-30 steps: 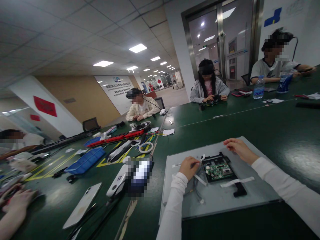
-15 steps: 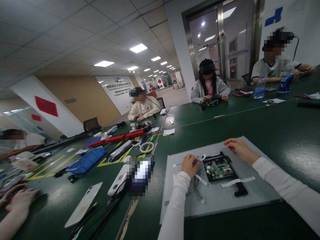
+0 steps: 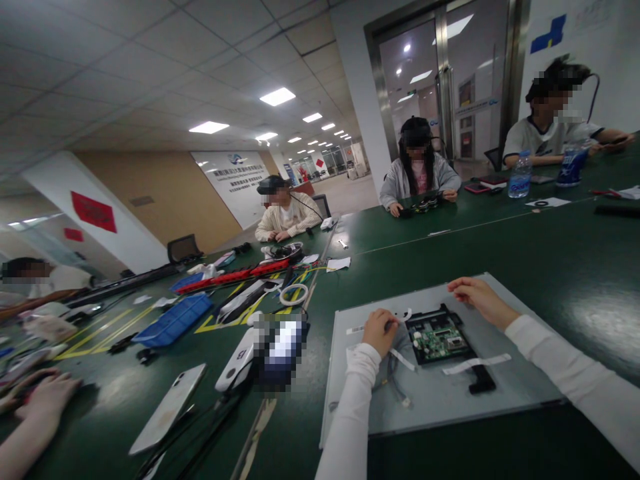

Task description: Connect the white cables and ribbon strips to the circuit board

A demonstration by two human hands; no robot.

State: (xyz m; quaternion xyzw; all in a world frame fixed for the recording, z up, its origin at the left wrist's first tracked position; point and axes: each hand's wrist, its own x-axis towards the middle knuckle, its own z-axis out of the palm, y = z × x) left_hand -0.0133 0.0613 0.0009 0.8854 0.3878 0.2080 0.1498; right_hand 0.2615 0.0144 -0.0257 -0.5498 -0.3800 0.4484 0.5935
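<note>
A flat grey panel (image 3: 430,407) lies on the green table before me. A green circuit board (image 3: 440,343) sits in a black frame (image 3: 483,379) on top of it, and a white tape strip (image 3: 477,364) crosses the frame's near part. My left hand (image 3: 381,331) is closed just left of the board, above grey cables (image 3: 395,383); what its fingers hold, if anything, is hidden. Over the panel's far right edge my right hand (image 3: 473,293) hovers with thumb and fingers pinched together. Whatever may be between those fingertips is too small to make out.
Left of the panel lie a phone (image 3: 169,408), a white device (image 3: 240,360) with black cables and a blue tray (image 3: 174,320). A co-worker's hand (image 3: 50,393) rests at far left. Other people sit across the table, near a water bottle (image 3: 520,175).
Both my hands and the panel stay practically where they were. Across the table, a co-worker's hand has shifted down beside the dark item there.
</note>
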